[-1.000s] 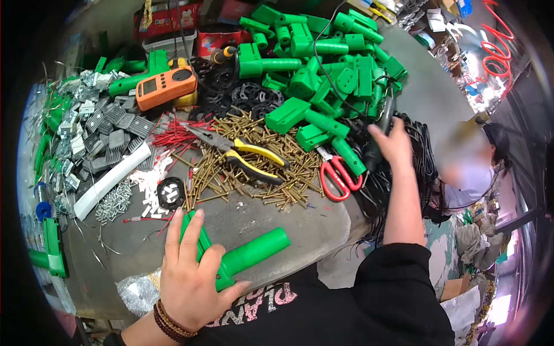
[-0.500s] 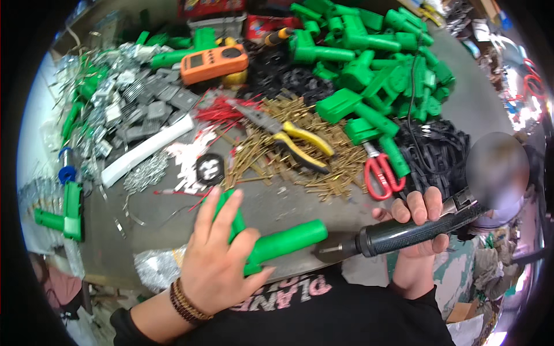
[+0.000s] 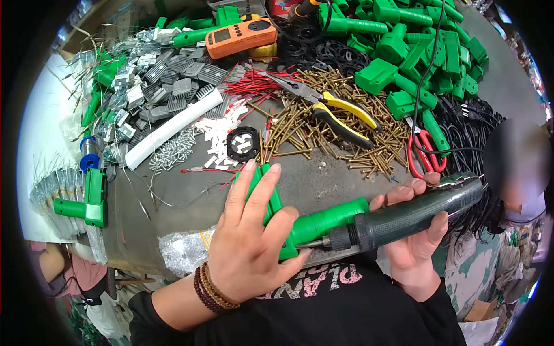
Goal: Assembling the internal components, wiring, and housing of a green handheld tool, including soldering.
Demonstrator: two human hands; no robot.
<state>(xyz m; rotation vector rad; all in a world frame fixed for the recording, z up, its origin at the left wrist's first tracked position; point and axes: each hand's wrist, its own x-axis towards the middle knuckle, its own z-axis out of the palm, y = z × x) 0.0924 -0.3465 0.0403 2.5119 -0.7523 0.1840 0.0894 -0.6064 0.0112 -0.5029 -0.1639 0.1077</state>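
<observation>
My left hand (image 3: pixel 248 242) presses a green plastic gun-shaped housing (image 3: pixel 329 222) against the near part of the table, its fingers wrapped over the body. The housing's round handle points right. An electric screwdriver (image 3: pixel 415 216) with a dark textured grip lies across my right hand (image 3: pixel 412 254), the fingers curled around it. Its bit points left and reaches the lower corner of the housing beside my left thumb; whether it sits in a screw is hidden. A black ring (image 3: pixel 242 144) filled with small white pieces lies just beyond my left fingertips.
Beyond are piles of brass screws (image 3: pixel 332 124), grey ribbed parts (image 3: pixel 193 75) and green housings (image 3: pixel 398 46). Yellow-black pliers (image 3: pixel 346 118) lie on the screws. Red-handled scissors (image 3: pixel 427 153), black cables (image 3: pixel 467 132) and an orange meter (image 3: pixel 241 37) are around. A clear plastic bag (image 3: pixel 184 251) lies at left.
The screwdriver has moved left and its bit now meets the green housing, where before it was apart from it. The view has shifted, so the table's things appear further right.
</observation>
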